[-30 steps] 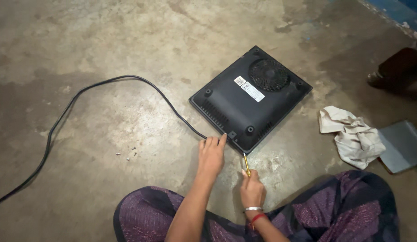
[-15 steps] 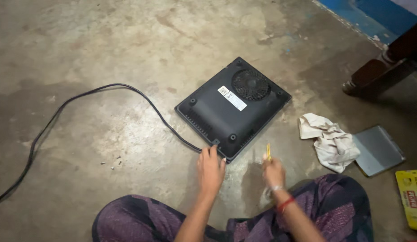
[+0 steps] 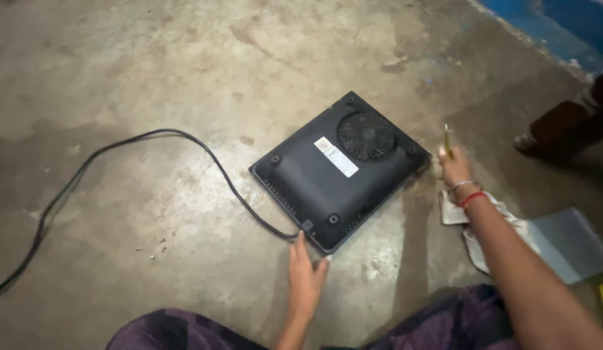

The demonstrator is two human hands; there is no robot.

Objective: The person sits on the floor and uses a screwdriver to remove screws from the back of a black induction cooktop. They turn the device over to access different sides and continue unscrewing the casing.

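Observation:
A black flat appliance lies upside down on the concrete floor, showing a round fan grille, a white label and screw holes. Its black power cord trails away to the left. My left hand rests flat on the floor, fingertips touching the appliance's near corner. My right hand is out at the appliance's right corner, holding a thin yellow-handled screwdriver upright. Bangles and a red thread circle that wrist.
A crumpled white cloth lies under my right forearm. A grey flat panel sits beside it. A dark wooden furniture leg stands at the upper right. A blue painted wall base runs along the top right.
My right hand moved with the screwdriver from the near corner out to the appliance's right corner. The left hand stayed at the near corner. The camera view shifted.

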